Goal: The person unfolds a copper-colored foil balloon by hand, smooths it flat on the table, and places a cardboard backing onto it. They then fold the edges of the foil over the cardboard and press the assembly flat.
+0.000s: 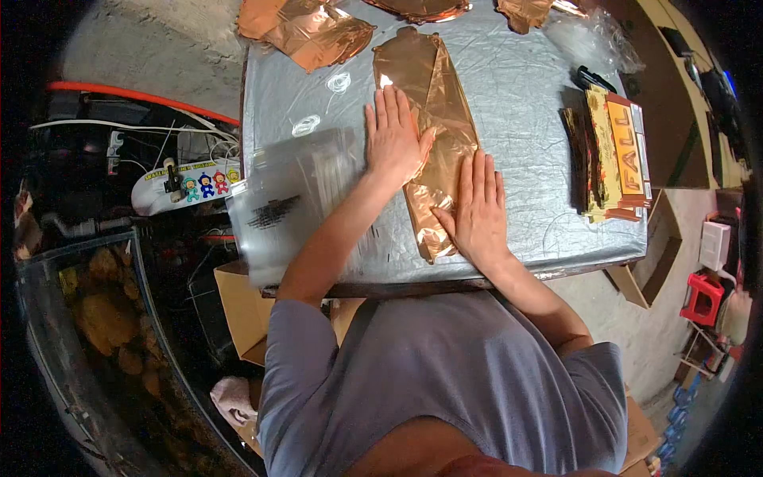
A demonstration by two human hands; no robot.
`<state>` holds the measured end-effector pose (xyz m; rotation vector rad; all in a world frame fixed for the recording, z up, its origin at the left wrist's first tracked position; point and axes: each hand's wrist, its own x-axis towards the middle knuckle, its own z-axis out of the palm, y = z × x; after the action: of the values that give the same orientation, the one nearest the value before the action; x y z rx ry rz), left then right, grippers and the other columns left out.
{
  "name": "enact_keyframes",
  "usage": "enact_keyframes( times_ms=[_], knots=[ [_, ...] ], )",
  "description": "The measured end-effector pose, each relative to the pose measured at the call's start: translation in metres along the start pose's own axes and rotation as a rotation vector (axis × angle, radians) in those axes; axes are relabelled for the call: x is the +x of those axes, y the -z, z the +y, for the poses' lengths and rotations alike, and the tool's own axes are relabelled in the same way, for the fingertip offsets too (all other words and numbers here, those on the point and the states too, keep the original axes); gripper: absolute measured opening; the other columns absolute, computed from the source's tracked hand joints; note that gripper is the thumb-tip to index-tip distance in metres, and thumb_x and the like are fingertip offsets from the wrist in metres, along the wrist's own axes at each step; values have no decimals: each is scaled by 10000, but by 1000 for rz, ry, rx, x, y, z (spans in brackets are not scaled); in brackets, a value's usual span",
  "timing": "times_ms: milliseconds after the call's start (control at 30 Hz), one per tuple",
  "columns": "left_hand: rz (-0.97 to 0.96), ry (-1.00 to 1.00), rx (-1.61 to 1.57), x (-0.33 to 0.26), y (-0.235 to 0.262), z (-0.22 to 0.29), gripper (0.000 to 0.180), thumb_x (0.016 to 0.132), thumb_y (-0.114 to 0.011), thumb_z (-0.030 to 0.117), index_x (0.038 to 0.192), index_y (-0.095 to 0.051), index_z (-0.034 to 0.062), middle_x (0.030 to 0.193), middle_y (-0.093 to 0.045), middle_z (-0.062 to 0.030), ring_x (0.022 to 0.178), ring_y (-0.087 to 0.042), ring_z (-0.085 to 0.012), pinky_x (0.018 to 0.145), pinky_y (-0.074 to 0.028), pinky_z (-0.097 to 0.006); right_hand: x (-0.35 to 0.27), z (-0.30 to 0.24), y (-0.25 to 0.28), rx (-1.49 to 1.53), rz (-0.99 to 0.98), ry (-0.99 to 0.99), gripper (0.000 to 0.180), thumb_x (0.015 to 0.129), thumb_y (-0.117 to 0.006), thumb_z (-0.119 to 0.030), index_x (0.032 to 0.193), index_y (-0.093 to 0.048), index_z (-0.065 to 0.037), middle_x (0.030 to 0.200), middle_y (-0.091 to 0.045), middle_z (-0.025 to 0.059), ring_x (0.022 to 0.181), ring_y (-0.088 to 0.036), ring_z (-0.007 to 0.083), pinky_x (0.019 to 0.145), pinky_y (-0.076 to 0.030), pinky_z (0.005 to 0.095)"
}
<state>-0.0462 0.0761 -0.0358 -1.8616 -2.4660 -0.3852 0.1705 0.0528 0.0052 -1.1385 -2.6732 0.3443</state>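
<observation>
A flat, uninflated copper-coloured foil balloon (435, 103), long and folded, lies on the silver-covered table (536, 131) in front of me. My left hand (393, 139) rests on its left edge, palm down with fingers stretched out. Lower down on the other side, my right hand (479, 211) lies flat along the balloon's right edge, thumb apart from the fingers. Both hands touch the foil without gripping it. A pile of transparent plastic bags (290, 203) sits to the left, partly under my left forearm.
More copper foil pieces (314, 36) lie at the table's far side. On the right are a stack of printed cards (612, 155), a black pen (594, 79) and crumpled transparent plastic (596, 40). A skateboard (184, 189) and a glass tank (95, 318) stand left of the table.
</observation>
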Motion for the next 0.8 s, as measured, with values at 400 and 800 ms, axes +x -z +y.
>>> enact_keyframes(
  times_ms=[400, 800],
  knots=[
    [-25, 45, -18, 8, 0, -1, 937, 1008, -533, 553, 1592, -225, -112, 1685, -197, -298, 1585, -136, -434, 1274, -83, -591, 0, -1, -1, -69, -47, 13, 970, 918, -680, -511, 1603, -281, 49, 1664, -209, 325, 1555, -206, 472, 1258, -215, 550],
    [33, 107, -30, 50, -14, -28, 942, 1032, -441, 605, 1611, -187, -93, 1702, -175, -270, 1598, -118, -396, 1274, -60, -594, -2, -1, -1, -66, -43, 39, 945, 938, -661, -490, 1591, -277, 76, 1652, -211, 351, 1543, -222, 496, 1252, -228, 558]
  ],
)
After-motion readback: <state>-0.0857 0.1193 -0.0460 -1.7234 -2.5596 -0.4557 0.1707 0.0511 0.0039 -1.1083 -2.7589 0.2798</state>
